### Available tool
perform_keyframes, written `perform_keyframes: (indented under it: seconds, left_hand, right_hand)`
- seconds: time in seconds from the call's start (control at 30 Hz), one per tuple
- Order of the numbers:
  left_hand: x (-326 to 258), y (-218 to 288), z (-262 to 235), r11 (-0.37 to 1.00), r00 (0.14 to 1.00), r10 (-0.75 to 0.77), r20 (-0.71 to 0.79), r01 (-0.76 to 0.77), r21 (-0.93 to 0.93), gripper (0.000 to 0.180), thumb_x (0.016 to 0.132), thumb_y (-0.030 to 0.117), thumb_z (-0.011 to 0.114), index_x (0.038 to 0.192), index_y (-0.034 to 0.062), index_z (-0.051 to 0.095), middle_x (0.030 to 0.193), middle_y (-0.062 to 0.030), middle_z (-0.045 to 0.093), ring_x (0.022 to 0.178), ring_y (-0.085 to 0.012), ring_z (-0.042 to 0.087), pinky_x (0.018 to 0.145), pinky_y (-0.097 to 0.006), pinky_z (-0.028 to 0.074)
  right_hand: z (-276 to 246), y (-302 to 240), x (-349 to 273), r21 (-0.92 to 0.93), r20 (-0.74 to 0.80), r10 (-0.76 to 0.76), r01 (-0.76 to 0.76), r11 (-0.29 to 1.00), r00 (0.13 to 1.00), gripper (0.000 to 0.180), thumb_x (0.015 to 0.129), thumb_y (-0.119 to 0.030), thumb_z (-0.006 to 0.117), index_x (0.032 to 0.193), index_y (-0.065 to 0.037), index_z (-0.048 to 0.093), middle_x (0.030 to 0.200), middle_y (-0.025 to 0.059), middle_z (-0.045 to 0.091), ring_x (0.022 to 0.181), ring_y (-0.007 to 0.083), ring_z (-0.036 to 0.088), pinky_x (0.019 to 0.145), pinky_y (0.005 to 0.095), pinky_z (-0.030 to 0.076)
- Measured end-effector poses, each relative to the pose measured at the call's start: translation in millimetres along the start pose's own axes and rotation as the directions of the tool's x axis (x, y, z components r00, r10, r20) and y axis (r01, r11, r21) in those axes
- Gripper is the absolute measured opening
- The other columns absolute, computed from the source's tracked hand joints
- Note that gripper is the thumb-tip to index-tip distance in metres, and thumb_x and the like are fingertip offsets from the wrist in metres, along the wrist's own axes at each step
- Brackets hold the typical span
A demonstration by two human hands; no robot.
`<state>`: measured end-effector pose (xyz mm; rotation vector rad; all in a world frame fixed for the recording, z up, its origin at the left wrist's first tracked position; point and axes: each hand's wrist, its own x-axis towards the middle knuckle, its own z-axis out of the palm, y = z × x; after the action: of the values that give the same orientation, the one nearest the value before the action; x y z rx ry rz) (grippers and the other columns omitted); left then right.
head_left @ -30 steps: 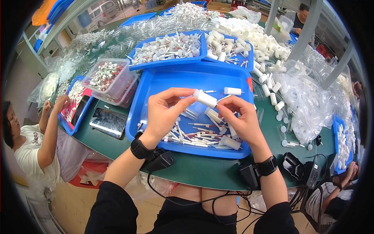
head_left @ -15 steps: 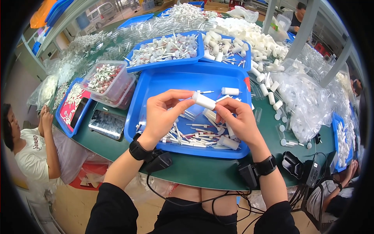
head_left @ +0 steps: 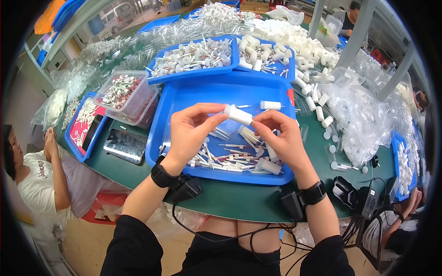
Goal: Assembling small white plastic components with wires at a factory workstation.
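Observation:
A white plastic cylinder (head_left: 238, 115) with a translucent cap at its left end is held slightly tilted above the large blue tray (head_left: 216, 85). The thumb and fingers of my left hand (head_left: 195, 131) pinch its capped end. At the lower right end, the closed thumb and forefinger of my right hand (head_left: 278, 135) press on it; whether they also hold a small part there is hidden. Beneath my hands in the tray lie thin white sticks (head_left: 225, 163), some with reddish parts, and more white cylinders, one near the far right corner (head_left: 270, 105) and one at the front (head_left: 269, 166).
Behind stand blue trays of capped sticks (head_left: 193, 57) and white cylinders (head_left: 262, 55). Stacked clear tubs (head_left: 122, 92) and a phone (head_left: 125, 146) lie left. A clear plastic bag (head_left: 359, 124), black case (head_left: 345, 193) and cables are right. Co-workers sit at both sides.
Both hands and the cylinder have shifted very slightly left, the cylinder staying between the fingers. The co-worker at the left has lowered their hands a little.

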<state>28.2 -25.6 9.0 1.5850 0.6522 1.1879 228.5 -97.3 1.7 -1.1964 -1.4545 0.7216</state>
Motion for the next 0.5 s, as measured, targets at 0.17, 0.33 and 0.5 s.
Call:
perform_keyframes:
  seconds: [0.17, 0.33, 0.5]
  left_hand:
    - [0.1, 0.0, -0.2, 1.0, 0.998, 0.024, 0.06, -0.024, 0.015, 0.016, 0.08, 0.0, 0.064, 0.096, -0.0009, 0.066, 0.096, -0.0099, 0.066, 0.073, -0.0079, 0.058, 0.06, -0.021, 0.046]
    - [-1.0, 1.1, 0.8, 1.0, 0.999, 0.019, 0.032, -0.02, 0.023, 0.016, 0.08, 0.001, 0.065, 0.096, -0.0008, 0.067, 0.093, -0.0084, 0.066, 0.07, -0.0073, 0.057, 0.059, -0.02, 0.045]
    - [-0.3, 1.4, 0.0, 1.0, 1.0, -0.019, -0.005, 0.019, 0.021, 0.016, 0.079, 0.004, 0.068, 0.095, 0.0017, 0.068, 0.088, -0.0059, 0.067, 0.068, -0.0048, 0.057, 0.059, -0.019, 0.046]
  right_hand:
    - [-1.2, 0.0, -0.8, 0.065, 0.063, 0.079, -0.083, 0.994, 0.995, 0.013, 0.086, -0.013, 0.06, 0.09, -0.002, 0.064, 0.071, 0.0025, 0.063, 0.063, 0.0071, 0.057, 0.06, 0.021, 0.044]
    - [-3.1, 1.0, -0.4, 0.075, 0.111, 0.086, -0.095, 0.993, 0.99, 0.015, 0.087, -0.015, 0.058, 0.091, -0.001, 0.064, 0.072, 0.0028, 0.063, 0.065, 0.0075, 0.058, 0.061, 0.0212, 0.045]
    - [-1.5, 0.7, -1.2, 0.087, 0.077, 0.062, -0.069, 0.994, 0.995, 0.014, 0.087, -0.014, 0.058, 0.091, -0.002, 0.064, 0.072, 0.003, 0.063, 0.064, 0.0071, 0.057, 0.06, 0.0211, 0.044]
